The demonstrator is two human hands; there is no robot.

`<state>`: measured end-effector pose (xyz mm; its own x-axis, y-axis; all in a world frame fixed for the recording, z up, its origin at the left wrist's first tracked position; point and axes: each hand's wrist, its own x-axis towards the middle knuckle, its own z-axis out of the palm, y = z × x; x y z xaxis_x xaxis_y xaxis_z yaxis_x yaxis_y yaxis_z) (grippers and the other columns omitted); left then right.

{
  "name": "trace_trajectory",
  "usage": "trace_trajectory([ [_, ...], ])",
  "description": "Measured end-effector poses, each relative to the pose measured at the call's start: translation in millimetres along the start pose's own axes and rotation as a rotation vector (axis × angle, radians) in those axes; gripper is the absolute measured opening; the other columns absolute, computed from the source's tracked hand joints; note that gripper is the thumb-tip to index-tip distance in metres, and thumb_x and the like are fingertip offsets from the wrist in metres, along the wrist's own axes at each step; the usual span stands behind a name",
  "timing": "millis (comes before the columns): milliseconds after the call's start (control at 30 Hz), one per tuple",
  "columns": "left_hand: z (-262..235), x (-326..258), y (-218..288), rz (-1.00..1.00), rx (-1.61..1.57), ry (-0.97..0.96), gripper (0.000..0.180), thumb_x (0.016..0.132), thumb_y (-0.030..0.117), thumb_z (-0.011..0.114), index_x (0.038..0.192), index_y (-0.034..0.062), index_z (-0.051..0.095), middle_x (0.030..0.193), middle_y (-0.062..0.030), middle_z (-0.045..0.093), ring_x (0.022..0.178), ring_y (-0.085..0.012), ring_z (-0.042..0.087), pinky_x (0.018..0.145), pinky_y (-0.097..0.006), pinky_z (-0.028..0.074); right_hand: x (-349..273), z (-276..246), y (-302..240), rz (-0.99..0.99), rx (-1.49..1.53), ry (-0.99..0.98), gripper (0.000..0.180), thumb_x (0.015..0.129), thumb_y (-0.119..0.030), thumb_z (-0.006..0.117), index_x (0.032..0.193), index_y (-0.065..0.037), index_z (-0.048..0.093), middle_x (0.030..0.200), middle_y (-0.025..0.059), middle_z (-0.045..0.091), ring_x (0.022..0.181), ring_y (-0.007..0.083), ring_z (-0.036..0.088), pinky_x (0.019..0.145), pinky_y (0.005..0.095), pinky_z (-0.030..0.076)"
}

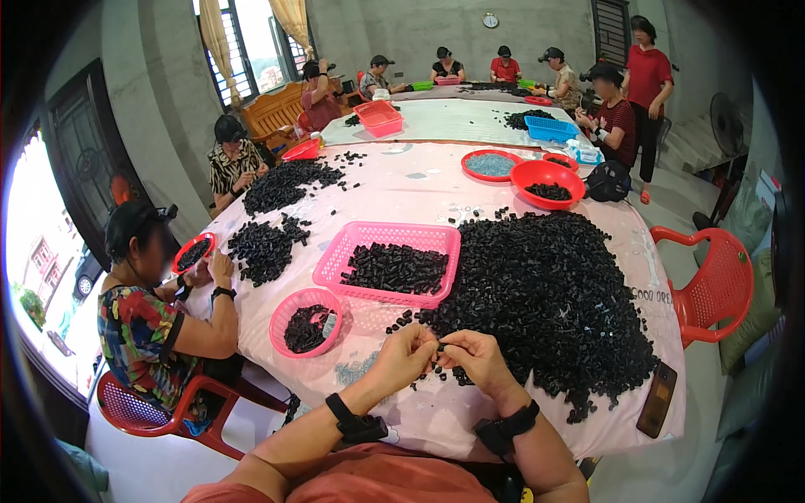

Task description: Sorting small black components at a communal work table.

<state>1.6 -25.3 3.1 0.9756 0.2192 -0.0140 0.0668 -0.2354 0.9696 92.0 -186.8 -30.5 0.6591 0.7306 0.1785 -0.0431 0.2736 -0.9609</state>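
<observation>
Over pink cloth (369,186), two hands (407,352), one black piece (442,346) — two baskets (369,291) near

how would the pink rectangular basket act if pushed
The pink rectangular basket probably flexes a little, being thin-looking and latticed. Its broad, low shape seems unlikely to tip, but the loose black pieces inside may slide.

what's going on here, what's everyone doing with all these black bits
The wearer's left hand and right hand meet fingertip to fingertip around a small black piece, at the near edge of a big heap of black pieces. A pink rectangular basket and a round pink basket both hold black pieces. At left, a person in a floral shirt sits with both hands near a red basket.
</observation>
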Motion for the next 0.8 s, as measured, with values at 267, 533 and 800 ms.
trace_trajectory([
  [267,-0.3,-1.0,7.4,-0.065,-0.2,-0.012,0.01,0.1,0.012,0.056,0.094,0.0041,0.054,0.077,-0.0003,0.06,0.06,-0.0063,0.055,0.054,-0.02,0.045,0.7,-0.2,2.2,-0.041,-0.06,0.001,0.017,0.094,-0.003,0.061,0.108,0.005,0.065,0.092,0.0101,0.071,0.079,0.0137,0.069,0.075,0.0258,0.057],
  [533,-0.3,1.9,2.3,0.035,-0.33,-0.104,0.006,0.1,0.009,0.053,0.096,0.0041,0.054,0.081,-0.0013,0.062,0.066,-0.0065,0.057,0.059,-0.021,0.047,4.2,-3.2,-3.3,0.01,0.031,0.036,0.015,0.094,-0.003,0.06,0.106,0.005,0.065,0.09,0.0091,0.071,0.077,0.0115,0.067,0.073,0.0242,0.056],
  [800,-3.6,-0.9,5.0,0.022,-0.331,-0.151,0.008,0.097,0.006,0.057,0.104,0.0037,0.056,0.089,-0.0027,0.065,0.073,-0.0078,0.061,0.066,-0.021,0.05,2.4,-3.1,-6.1,0.0,0.055,0.03,0.014,0.094,0.0,0.058,0.105,0.003,0.066,0.09,0.0071,0.07,0.079,0.0109,0.066,0.074,0.0238,0.056],
])
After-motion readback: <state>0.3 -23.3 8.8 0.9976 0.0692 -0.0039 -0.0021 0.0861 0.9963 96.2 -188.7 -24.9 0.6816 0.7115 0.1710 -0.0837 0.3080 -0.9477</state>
